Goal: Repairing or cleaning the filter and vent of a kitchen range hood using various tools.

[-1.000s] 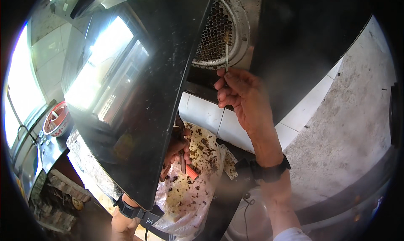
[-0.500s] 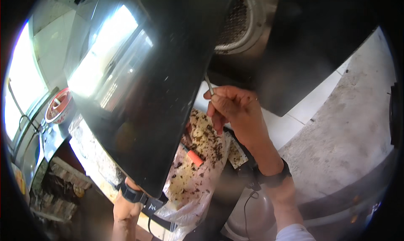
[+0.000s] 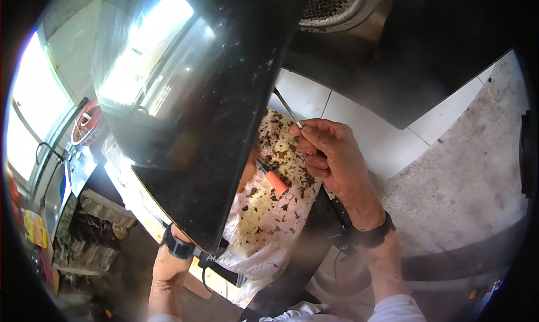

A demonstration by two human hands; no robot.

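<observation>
Metal rod (image 3: 287, 107) clamped in its fingers, the right hand (image 3: 336, 152) had dropped clear of the far grille (image 3: 330, 1). Grip of the left hand (image 3: 247, 172) was hidden.

No wording can be read; small, blurred white marks (image 3: 211, 258) show on black wrist-strap fittings, one beside the glossy black panel's (image 3: 224, 125) bottom corner.

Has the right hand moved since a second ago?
Yes: the right hand has moved down in the view, away from the round mesh grille; the thin rod it holds, over the grille earlier, now shows well below it.
</observation>
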